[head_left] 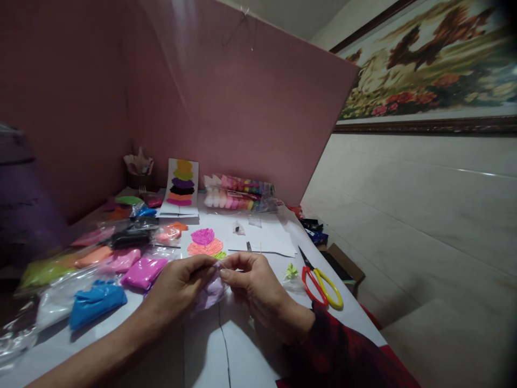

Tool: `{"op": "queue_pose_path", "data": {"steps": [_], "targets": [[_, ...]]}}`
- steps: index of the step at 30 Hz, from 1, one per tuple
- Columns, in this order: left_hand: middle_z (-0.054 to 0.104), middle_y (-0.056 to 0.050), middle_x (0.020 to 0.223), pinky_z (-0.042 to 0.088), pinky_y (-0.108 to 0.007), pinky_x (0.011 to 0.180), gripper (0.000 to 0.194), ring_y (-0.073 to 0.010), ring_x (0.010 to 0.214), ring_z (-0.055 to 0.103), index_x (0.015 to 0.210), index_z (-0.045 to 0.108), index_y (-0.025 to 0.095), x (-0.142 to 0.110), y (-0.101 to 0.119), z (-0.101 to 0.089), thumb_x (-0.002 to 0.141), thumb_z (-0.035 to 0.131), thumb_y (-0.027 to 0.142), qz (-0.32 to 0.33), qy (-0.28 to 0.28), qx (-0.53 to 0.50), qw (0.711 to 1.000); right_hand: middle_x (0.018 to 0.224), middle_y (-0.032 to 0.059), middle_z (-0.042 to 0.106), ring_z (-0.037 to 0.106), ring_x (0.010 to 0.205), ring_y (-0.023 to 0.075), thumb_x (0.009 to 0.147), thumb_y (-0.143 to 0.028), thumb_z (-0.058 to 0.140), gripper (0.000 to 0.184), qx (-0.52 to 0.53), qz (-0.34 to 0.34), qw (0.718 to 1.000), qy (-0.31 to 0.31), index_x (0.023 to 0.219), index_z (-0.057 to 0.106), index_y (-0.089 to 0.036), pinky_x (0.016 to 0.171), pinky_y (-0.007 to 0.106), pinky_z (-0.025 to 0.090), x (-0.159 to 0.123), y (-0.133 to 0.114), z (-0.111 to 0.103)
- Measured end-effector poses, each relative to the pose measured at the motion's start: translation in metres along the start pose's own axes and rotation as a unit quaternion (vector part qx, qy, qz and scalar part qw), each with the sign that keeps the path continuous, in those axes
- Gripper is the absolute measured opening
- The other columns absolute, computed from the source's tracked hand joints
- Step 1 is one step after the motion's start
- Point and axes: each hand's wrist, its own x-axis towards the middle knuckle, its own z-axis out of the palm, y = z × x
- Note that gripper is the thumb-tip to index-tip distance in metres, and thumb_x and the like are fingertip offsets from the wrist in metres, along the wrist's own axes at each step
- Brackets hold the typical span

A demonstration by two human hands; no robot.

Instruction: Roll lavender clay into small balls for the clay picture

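Between my two hands is a small bag of lilac modelling clay (212, 293), held above the white paper. My left hand (183, 280) is closed on its left side, thumb and fingers pinched at the top. Across from it, my right hand (252, 277) pinches the bag's upper right edge. Just beyond my fingertips lies a textured clay piece (205, 245) in magenta, orange and lime on the paper. A dark line (224, 339) runs down the paper below the bag.
Several clay bags, among them a blue one (98, 303) and a magenta one (144, 272), crowd the left. Scissors (321, 285) with red and yellow handles lie right, beside a lime clay bag (291, 272). A striped sample card (181, 186) and wrapped clay packs (238, 194) stand behind.
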Motion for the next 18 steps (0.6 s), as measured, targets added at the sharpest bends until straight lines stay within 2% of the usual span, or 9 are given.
{"op": "queue_pose_path", "data": {"steps": [4,7,11,14,18], "targets": [[0.07,-0.003,0.074,0.046,-0.027,0.06,0.028,-0.0199,0.068,0.06,0.081,0.067,0.018,0.0,-0.001,0.0,0.08,0.052,0.041,-0.002,0.002,-0.001,1.0,0.05,-0.0071,0.051,0.034,0.035,0.0032,0.051,-0.026,0.083,0.034,0.033,0.024,0.999,-0.004,0.071,0.058,-0.015,0.034,0.018,0.018,0.002,-0.002,-0.001],[0.07,-0.003,0.072,0.046,-0.027,0.06,0.028,-0.0193,0.067,0.059,0.077,0.067,0.018,0.0,0.0,0.0,0.08,0.052,0.041,0.003,0.003,0.004,1.0,0.051,-0.0076,0.048,0.03,0.038,0.0018,0.053,-0.021,0.08,0.029,0.063,0.048,0.997,-0.022,0.07,0.057,-0.015,0.037,0.017,0.015,-0.001,-0.006,0.0],[0.07,-0.003,0.072,0.046,-0.027,0.061,0.027,-0.0193,0.067,0.06,0.075,0.067,0.018,0.0,0.001,0.0,0.08,0.053,0.04,0.007,0.005,0.007,1.0,0.053,-0.0058,0.049,0.033,0.041,0.0024,0.055,-0.019,0.076,0.023,0.063,0.063,0.996,-0.027,0.072,0.063,-0.012,0.039,0.018,0.017,-0.004,-0.01,0.003],[0.07,-0.004,0.076,0.047,-0.028,0.063,0.027,-0.0198,0.07,0.061,0.074,0.066,0.018,0.0,-0.001,0.0,0.08,0.052,0.04,0.005,0.002,0.006,1.0,0.055,-0.0046,0.052,0.036,0.042,0.0025,0.057,-0.018,0.075,0.02,0.058,0.045,0.997,-0.016,0.073,0.065,-0.012,0.039,0.018,0.02,-0.004,-0.008,0.004],[0.069,-0.003,0.075,0.047,-0.028,0.063,0.027,-0.0202,0.071,0.06,0.079,0.066,0.018,0.0,-0.003,0.001,0.081,0.052,0.041,-0.001,-0.01,-0.009,1.0,0.051,-0.006,0.053,0.032,0.034,0.0016,0.057,-0.019,0.073,0.018,-0.005,0.019,1.0,0.009,0.072,0.065,-0.013,0.033,0.018,0.019,-0.001,-0.005,0.003]]}}
